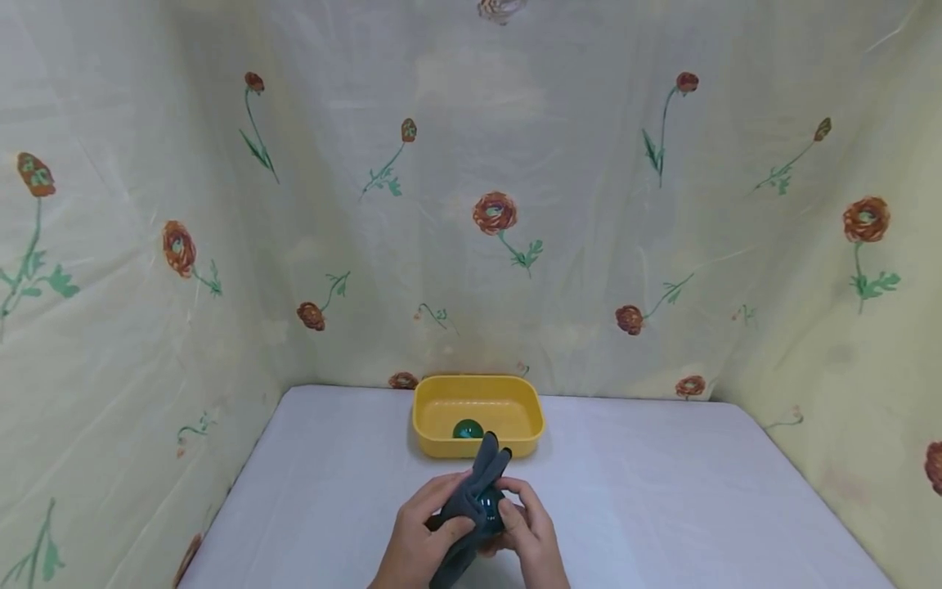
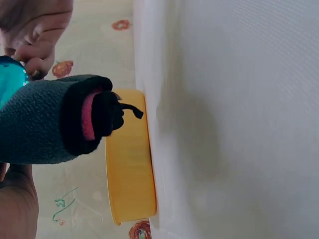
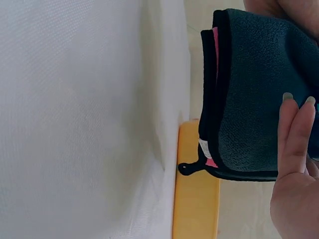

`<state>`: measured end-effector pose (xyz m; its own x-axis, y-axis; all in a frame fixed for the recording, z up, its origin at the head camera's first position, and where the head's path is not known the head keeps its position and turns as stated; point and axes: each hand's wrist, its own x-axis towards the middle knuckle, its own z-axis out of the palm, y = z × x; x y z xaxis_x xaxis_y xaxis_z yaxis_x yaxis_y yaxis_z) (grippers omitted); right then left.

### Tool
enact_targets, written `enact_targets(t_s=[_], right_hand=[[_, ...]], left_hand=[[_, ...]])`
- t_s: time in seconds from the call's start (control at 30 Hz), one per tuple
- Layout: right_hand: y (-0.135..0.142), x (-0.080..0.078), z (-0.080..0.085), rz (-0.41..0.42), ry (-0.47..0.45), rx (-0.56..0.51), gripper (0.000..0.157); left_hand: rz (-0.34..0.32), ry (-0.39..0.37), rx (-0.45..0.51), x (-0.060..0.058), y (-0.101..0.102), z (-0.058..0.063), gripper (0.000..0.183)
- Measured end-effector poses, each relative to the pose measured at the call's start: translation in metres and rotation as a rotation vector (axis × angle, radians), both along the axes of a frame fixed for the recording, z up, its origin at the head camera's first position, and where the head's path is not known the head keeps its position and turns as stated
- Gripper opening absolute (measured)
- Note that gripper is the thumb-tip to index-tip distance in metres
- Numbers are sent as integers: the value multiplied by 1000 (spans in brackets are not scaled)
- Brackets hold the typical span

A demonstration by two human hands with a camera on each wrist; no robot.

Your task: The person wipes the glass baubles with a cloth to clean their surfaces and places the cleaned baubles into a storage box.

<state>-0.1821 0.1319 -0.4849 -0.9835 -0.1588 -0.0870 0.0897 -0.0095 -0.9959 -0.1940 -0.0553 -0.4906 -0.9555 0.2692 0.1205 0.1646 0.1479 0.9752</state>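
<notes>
Above the worktop point(image 1: 662, 491), left fingers point(image 1: 454, 531) grip cloth point(image 1: 471, 496) against a ball point(image 1: 489, 509) that right fingers point(image 1: 513, 519) pinch, seemingly to steady it.

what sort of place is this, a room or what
Probably a small screened-off work booth, not an ordinary room: flower-printed sheeting hangs at the back and both sides, closely enclosing a white-covered table. The wider building isn't visible.

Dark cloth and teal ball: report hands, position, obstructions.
Left hand grips dark cloth. Right hand holds teal ball against it. Yellow tray beyond, green ball inside. No obstruction seen at hands.
</notes>
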Motion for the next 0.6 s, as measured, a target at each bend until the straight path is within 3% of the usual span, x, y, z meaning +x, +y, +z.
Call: enact_targets(t_s=[0.27, 0.6], right_hand=[[-3, 0, -1, -45, 26, 11, 60], [-9, 6, 0, -116, 75, 35, 62]], left_hand=[[6, 25, -3, 0, -3, -2, 47], [13, 48, -13, 0, -5, -1, 49]])
